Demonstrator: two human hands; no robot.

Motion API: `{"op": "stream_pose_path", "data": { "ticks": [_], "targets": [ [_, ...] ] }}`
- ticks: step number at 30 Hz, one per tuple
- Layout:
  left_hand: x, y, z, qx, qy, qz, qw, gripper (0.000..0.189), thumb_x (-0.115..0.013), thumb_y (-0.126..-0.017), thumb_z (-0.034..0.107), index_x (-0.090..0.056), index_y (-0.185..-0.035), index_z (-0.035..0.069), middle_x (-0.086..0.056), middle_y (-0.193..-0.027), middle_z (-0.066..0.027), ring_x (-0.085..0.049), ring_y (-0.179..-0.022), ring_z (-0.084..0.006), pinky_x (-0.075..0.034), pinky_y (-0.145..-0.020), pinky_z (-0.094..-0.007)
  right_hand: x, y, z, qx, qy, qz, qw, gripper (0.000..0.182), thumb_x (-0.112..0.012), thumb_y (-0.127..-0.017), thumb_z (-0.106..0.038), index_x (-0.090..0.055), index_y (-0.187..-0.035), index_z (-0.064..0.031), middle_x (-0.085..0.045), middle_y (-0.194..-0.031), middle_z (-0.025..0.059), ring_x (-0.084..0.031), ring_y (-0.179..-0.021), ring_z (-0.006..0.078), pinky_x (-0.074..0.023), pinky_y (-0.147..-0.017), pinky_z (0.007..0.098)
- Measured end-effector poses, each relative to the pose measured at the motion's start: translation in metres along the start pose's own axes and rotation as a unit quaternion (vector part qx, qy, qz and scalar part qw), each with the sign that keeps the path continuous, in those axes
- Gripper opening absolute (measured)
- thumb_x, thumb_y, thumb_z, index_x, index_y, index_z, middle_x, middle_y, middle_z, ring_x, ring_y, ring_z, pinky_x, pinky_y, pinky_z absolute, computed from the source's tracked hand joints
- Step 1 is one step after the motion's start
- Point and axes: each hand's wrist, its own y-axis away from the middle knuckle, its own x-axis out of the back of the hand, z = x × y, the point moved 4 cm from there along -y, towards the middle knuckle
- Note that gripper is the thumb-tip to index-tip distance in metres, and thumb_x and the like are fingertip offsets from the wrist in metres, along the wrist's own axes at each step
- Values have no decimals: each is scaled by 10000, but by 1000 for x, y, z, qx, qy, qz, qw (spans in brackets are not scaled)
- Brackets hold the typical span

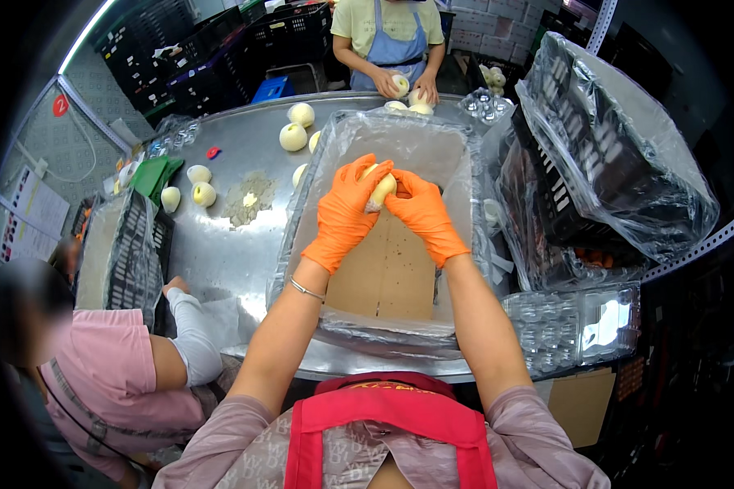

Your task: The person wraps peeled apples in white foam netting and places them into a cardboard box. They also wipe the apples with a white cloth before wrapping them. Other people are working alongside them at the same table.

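Observation:
Both hands wear orange gloves and are raised over a plastic-lined crate (462,159) with brown cardboard (376,269) on its bottom. A pale yellow round fruit (384,188), with white foam netting at its lower end, is held between them. My left hand (353,205) wraps its fingers over the fruit's top and left side. My right hand (421,208) touches its right side with bent fingertips. Left of the crate, several netted fruits (293,137) rest on the metal table, and more netted fruits (203,194) lie farther left.
Across the table a co-worker's hands (425,85) handle fruits. Another co-worker's sleeved arm (192,330) reaches the table at left, beside a lined crate (159,232). At right stand a tilted black crate in plastic (611,153) and clear plastic trays (550,327). A red ring (213,152) lies on the table.

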Motion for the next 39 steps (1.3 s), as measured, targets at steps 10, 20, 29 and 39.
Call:
{"op": "stream_pose_path", "data": {
  "ticks": [10, 20, 29, 39],
  "targets": [
    [-1, 1, -5, 29, 43, 60, 997, 826, -851, -740, 43, -590, -1477, 309, -543, -1511, -49, -544, -1373, -303, -574, -1009, -400, -4, -3, 1, 22, -91, 9, 996, 490, -654, -943, -85, -655, -1429, -21, -752, -1275, 105, -696, -1160, 179, -533, -1008, 315],
    [-13, -4, -26, 68, 354, 99, 927, 902, -883, -761, 24, -484, -1560, 149, -521, -1545, -74, -501, -1434, -268, -471, -1159, -373, 32, -18, 25, 63, -87, 124, 986, 385, -604, -1008, -93, -686, -1377, -26, -750, -1258, 88, -677, -1183, 179, -507, -1031, 317],
    [-17, -2, -16, 160, 439, 59, 882, 908, -876, -827, 14, -425, -1611, 96, -503, -1594, -80, -501, -1423, -245, -435, -1188, -353, -5, -3, -16, 133, -34, 31, 990, 678, -684, -1061, -402, -441, -1617, -101, -560, -1511, 123, -489, -1422, 231, -384, -1183, 359],
    [-1, -7, -18, 138, 550, 99, 818, 733, -677, -956, -57, -450, -1621, 151, -529, -1551, -92, -575, -1341, -231, -524, -1102, -369, 12, -14, 7, -62, -609, -36, 790, 709, -655, -1035, -524, -503, -1495, -7, -578, -1474, 222, -647, -1268, 322, -606, -996, 464]
  ]
}}
